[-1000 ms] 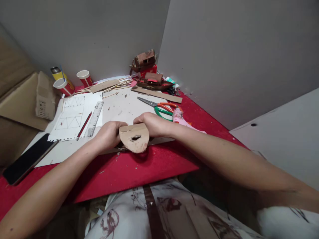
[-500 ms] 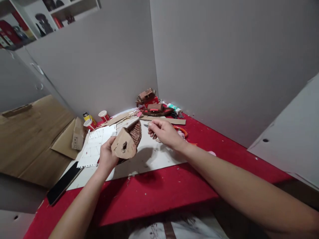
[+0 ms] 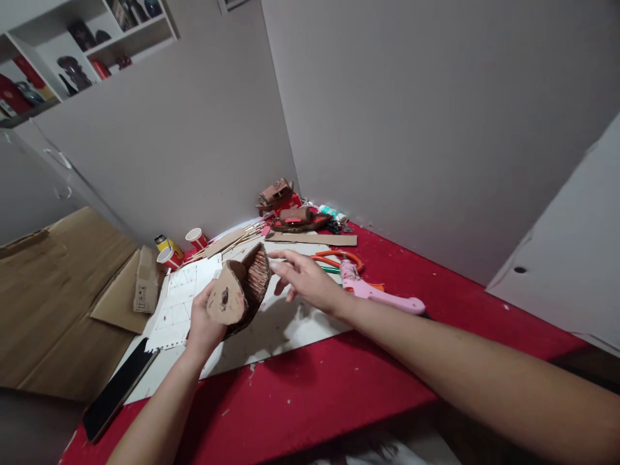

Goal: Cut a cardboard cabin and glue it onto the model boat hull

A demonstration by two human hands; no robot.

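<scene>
My left hand (image 3: 206,316) is closed around a cardboard model boat (image 3: 227,297), held tilted above the white board. A flat piece with a small dark hole faces me, and a ribbed brown inside shows behind it. My right hand (image 3: 303,281) is at the boat's right edge, index finger stretched out and the other fingers loosely bent apart. Whether a fingertip touches the rim I cannot tell. Under my right forearm lies a pink glue gun (image 3: 382,296), near an orange-handled tool (image 3: 356,258).
Finished-looking model boats (image 3: 298,219) stand in the far corner, with wooden sticks (image 3: 242,236) and a cardboard strip (image 3: 314,239) nearby. Paper cups (image 3: 196,239), a drawing sheet (image 3: 179,300), a phone (image 3: 119,387) and large cardboard (image 3: 53,303) are to the left.
My right hand has moved closer to the boat and its fingers have spread; the thin metallic piece it pinched no longer shows. The boat has turned slightly. The glue gun has come into fuller view.
</scene>
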